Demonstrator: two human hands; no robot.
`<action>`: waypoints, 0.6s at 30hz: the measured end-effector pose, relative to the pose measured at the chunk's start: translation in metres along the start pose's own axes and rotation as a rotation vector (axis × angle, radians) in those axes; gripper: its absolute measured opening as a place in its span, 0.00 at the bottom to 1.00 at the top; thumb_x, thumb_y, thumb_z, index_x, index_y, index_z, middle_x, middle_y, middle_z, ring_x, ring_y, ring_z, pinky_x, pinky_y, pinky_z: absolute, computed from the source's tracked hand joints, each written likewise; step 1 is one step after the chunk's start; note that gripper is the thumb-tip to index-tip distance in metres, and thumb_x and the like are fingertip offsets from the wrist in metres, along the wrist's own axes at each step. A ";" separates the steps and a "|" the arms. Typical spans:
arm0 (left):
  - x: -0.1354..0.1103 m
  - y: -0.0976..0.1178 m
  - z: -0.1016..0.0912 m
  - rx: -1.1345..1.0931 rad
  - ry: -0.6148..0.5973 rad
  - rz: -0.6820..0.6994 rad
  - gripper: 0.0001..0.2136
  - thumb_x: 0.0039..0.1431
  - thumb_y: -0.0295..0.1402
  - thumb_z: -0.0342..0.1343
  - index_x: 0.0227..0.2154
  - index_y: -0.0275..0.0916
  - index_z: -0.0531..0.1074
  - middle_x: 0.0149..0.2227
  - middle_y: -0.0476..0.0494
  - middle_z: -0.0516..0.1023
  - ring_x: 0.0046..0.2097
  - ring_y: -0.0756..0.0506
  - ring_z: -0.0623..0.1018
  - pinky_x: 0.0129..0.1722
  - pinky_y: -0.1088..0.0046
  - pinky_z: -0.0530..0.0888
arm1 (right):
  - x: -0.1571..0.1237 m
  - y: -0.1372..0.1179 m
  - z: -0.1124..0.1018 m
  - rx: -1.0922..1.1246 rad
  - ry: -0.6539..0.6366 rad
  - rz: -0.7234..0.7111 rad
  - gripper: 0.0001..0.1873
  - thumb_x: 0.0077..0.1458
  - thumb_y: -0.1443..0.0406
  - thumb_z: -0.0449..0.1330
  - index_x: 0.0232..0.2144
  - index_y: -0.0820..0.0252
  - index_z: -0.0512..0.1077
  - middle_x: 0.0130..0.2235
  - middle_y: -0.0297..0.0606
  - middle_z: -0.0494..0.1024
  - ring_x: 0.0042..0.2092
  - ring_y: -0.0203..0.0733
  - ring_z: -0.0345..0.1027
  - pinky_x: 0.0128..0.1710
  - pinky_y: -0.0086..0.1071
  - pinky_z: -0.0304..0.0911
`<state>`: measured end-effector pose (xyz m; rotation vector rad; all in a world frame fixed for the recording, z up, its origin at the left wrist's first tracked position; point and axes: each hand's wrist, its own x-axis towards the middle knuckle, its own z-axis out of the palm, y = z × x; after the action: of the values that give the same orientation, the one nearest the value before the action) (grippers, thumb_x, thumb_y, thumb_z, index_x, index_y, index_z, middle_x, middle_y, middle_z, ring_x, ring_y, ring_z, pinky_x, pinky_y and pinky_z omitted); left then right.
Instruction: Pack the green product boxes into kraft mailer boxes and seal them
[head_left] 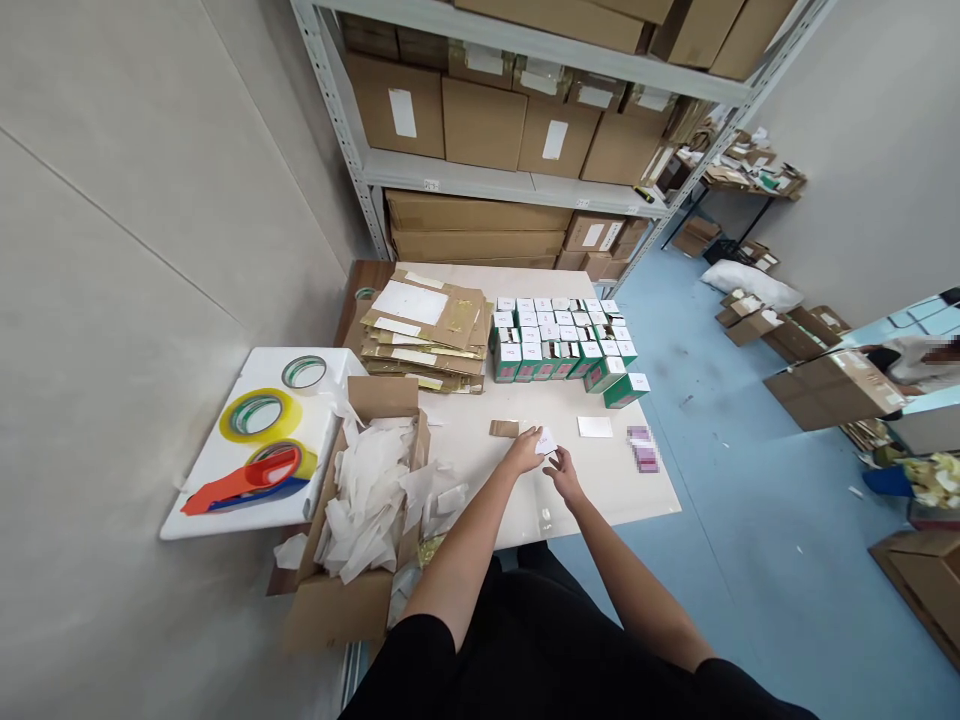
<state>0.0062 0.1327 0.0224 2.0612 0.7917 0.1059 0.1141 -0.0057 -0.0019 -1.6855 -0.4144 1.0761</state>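
My left hand (523,452) is closed on a small white box (546,441) with faint print, of which mostly one white face shows. Close by its right side is my right hand (564,476), with bent fingers held apart near the box's lower corner; contact is hard to make out. A brown cardboard piece (504,428) lies left of the box. To the right, a white card or pad (595,427) rests on the table (480,415). Beyond my hands stand rows of small green boxes with white tops (547,335), and one green box (625,391) sits apart at the front right.
Flattened cartons (424,330) are stacked at the back left. An open carton (382,395) holds crumpled white paper. Tape rolls (259,415) and an orange tape dispenser (244,480) lie on a white surface. Shelves (480,175) rise behind. Another person (930,365) is far right.
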 end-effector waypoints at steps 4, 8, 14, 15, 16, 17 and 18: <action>0.007 0.017 0.003 0.128 -0.034 -0.046 0.38 0.55 0.31 0.62 0.69 0.34 0.59 0.68 0.29 0.64 0.66 0.33 0.68 0.64 0.60 0.67 | 0.002 0.007 -0.008 -0.078 0.006 -0.010 0.48 0.40 0.61 0.64 0.65 0.50 0.58 0.72 0.47 0.57 0.66 0.57 0.64 0.64 0.53 0.62; 0.013 0.029 -0.008 0.320 -0.023 -0.082 0.34 0.56 0.36 0.64 0.65 0.37 0.65 0.64 0.30 0.67 0.65 0.30 0.68 0.61 0.59 0.69 | 0.014 0.006 -0.012 -0.098 -0.043 -0.011 0.47 0.40 0.64 0.63 0.65 0.51 0.57 0.72 0.48 0.57 0.67 0.55 0.62 0.66 0.52 0.59; 0.023 0.039 -0.022 0.449 -0.101 -0.124 0.28 0.59 0.34 0.63 0.62 0.38 0.68 0.58 0.30 0.72 0.59 0.34 0.74 0.57 0.61 0.70 | 0.024 -0.006 -0.024 -0.163 -0.170 -0.095 0.42 0.41 0.69 0.61 0.61 0.49 0.61 0.69 0.44 0.64 0.68 0.49 0.61 0.67 0.50 0.57; 0.024 0.040 -0.022 0.459 -0.100 -0.125 0.28 0.58 0.33 0.63 0.61 0.37 0.69 0.57 0.30 0.73 0.58 0.34 0.75 0.57 0.61 0.70 | 0.024 -0.007 -0.026 -0.180 -0.194 -0.100 0.41 0.42 0.69 0.61 0.61 0.49 0.61 0.69 0.43 0.65 0.68 0.49 0.61 0.67 0.50 0.57; 0.025 0.042 -0.021 0.471 -0.097 -0.127 0.28 0.57 0.33 0.63 0.61 0.37 0.69 0.56 0.30 0.73 0.58 0.33 0.74 0.57 0.61 0.70 | 0.025 -0.009 -0.029 -0.198 -0.214 -0.105 0.40 0.43 0.70 0.61 0.60 0.48 0.62 0.68 0.43 0.65 0.68 0.49 0.61 0.68 0.50 0.57; 0.025 0.044 -0.020 0.483 -0.094 -0.129 0.28 0.56 0.32 0.64 0.60 0.36 0.70 0.56 0.30 0.73 0.58 0.33 0.74 0.58 0.61 0.70 | 0.026 -0.010 -0.031 -0.218 -0.228 -0.107 0.40 0.43 0.70 0.62 0.60 0.48 0.62 0.68 0.42 0.65 0.68 0.48 0.61 0.68 0.49 0.57; 0.025 0.047 -0.020 0.493 -0.090 -0.132 0.28 0.55 0.32 0.65 0.60 0.36 0.70 0.56 0.30 0.73 0.59 0.33 0.73 0.58 0.61 0.69 | 0.026 -0.011 -0.033 -0.236 -0.239 -0.103 0.39 0.44 0.70 0.62 0.60 0.48 0.62 0.68 0.41 0.65 0.68 0.48 0.61 0.67 0.49 0.58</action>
<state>0.0423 0.1432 0.0647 2.4413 0.9657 -0.2807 0.1579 -0.0020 -0.0024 -1.7236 -0.8003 1.1926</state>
